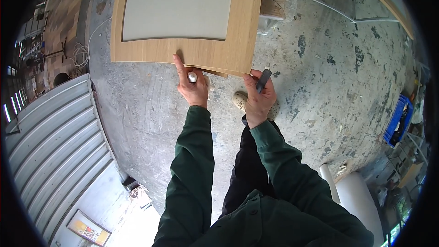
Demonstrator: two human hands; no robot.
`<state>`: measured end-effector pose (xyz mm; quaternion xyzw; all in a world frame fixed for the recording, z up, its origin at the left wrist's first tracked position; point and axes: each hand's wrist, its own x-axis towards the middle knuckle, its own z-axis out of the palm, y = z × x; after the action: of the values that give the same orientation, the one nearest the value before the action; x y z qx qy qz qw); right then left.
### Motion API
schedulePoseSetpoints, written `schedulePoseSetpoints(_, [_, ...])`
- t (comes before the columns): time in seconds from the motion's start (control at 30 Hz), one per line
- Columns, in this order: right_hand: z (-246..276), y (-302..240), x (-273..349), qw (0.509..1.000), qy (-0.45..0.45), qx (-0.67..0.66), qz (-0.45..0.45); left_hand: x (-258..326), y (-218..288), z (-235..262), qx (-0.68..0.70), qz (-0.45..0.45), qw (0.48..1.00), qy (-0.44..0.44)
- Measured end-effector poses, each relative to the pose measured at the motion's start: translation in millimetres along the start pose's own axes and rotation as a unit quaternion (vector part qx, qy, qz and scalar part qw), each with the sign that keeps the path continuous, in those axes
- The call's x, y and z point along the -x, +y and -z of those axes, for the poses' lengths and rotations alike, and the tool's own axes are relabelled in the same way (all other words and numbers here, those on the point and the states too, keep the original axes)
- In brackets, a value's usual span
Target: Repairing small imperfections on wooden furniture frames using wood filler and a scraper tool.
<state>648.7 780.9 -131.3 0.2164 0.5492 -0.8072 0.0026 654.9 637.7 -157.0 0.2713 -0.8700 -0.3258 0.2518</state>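
A wood-grain framed panel (183, 52) with a large pale inset (178, 7) lies in front of me, its near edge toward me. My left hand (193, 87) is at the middle of that edge. Its index finger stretches up against the edge, while the other fingers curl round a small, rounded, shiny silver object (192, 77) whose kind I cannot make out. At the panel's near right corner is my right hand (259, 96), thumb against the edge. It grips a dark grey, narrow, block-like tool (264, 80). A thin wood strip (215, 72) pokes out beneath the edge.
Worn, stained concrete floor (315, 96) surrounds the panel. A plastic-wrapped stack (276, 0) sits behind its right side. A white metal frame (354, 20) stands far right, with a blue crate (398, 120) nearer. White rolls (356, 196) lie lower right; a corrugated metal panel (57, 151) is at left.
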Motion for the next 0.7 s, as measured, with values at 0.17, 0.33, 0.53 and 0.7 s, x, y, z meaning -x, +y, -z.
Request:
schedulePoseSetpoints(0.17, [-2, -1, 2, 1.0, -0.002, -0.006, -0.009, -2, -3, 4, -0.019, -0.01, 1.0, 0.0])
schedulePoseSetpoints(0.33, [-2, -2, 2, 0.997, 0.039, 0.07, -0.02, -1, -4, 3, -0.017, -0.041, 0.999, 0.008])
schedulePoseSetpoints(0.53, [2, 9, -4, 0.998, 0.016, 0.054, 0.002, -2, -1, 7, -0.024, 0.007, 1.0, -0.01])
schedulePoseSetpoints(0.7, [-1, 7, -2, 0.996, 0.037, 0.081, -0.003, 1, -1, 13, -0.053, 0.019, 0.998, -0.022])
